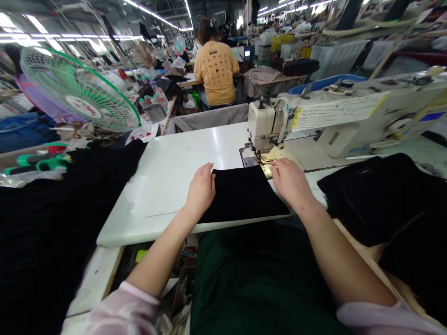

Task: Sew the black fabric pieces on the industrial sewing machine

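Observation:
A black fabric piece (240, 193) lies flat on the white sewing table, its far edge close to the presser foot (261, 160) of the sewing machine (267, 121). My left hand (202, 186) grips the left edge of this fabric, thumb and fingers closed at its far corner. My right hand (289, 179) is just right of the presser foot, over the lit needle plate. Its fingers are bent together at the tips; what they hold, if anything, is too small to make out. The wrist is beside the fabric's right edge.
A large heap of black fabric (45, 242) is at the left, with a green fan (84, 93) behind it. More black cloth (380, 195) lies at the right of the white table (167, 172). A co-worker in a yellow shirt (216, 70) sits ahead.

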Motion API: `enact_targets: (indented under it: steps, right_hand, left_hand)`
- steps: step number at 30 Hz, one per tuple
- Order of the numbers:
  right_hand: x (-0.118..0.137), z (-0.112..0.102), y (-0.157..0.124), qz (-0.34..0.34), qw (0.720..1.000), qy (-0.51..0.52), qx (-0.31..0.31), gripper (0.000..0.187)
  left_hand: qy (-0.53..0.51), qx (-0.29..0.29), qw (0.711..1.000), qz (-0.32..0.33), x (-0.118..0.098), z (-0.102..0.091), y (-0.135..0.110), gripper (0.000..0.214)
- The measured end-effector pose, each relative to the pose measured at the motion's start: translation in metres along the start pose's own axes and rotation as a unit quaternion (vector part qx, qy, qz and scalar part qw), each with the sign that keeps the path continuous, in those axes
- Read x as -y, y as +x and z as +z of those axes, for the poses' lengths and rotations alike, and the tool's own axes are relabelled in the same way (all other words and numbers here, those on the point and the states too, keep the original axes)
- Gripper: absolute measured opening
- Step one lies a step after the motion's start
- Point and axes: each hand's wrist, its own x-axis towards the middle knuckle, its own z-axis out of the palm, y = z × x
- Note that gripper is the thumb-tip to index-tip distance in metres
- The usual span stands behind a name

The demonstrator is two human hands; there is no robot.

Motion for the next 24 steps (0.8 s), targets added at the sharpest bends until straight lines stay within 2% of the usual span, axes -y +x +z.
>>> enact_targets:
  steps: [2,5,8,10,13,19,22,24]
  right_hand:
    - [0.028,0.011,-0.015,-0.047,0.999,-0.010,0.004,0.032]
    - [0.063,0.050,-0.036,-0.118,0.991,-0.005,0.061,0.043]
    - [0.070,0.085,-0.053,-0.114,0.986,-0.057,0.107,0.048]
    - [0.060,0.092,-0.061,-0.109,0.982,-0.102,0.112,0.051]
    - [0.035,0.077,-0.070,-0.108,0.977,-0.160,0.090,0.054]
    - [-0.017,0.022,-0.082,-0.056,0.975,-0.214,0.035,0.054]
    - [-0.029,0.006,-0.076,-0.048,0.982,-0.180,0.013,0.046]
    - [-0.028,0.002,-0.064,-0.032,0.988,-0.147,-0.025,0.040]
  left_hand:
    - [0.016,0.021,0.999,0.048,-0.014,-0.002,-0.013,0.042]
    - [0.062,0.081,0.989,0.104,-0.029,0.002,-0.030,0.048]
    - [0.120,0.133,0.980,0.082,-0.031,0.006,-0.043,0.054]
    - [0.149,0.138,0.978,0.037,-0.027,0.006,-0.051,0.056]
    - [0.164,0.124,0.979,0.006,-0.019,0.004,-0.060,0.063]
    - [0.131,0.109,0.985,-0.003,-0.012,0.002,-0.067,0.068]
    - [0.095,0.110,0.989,-0.009,-0.012,-0.005,-0.057,0.061]
    - [0.064,0.098,0.992,-0.046,-0.011,-0.012,-0.041,0.051]
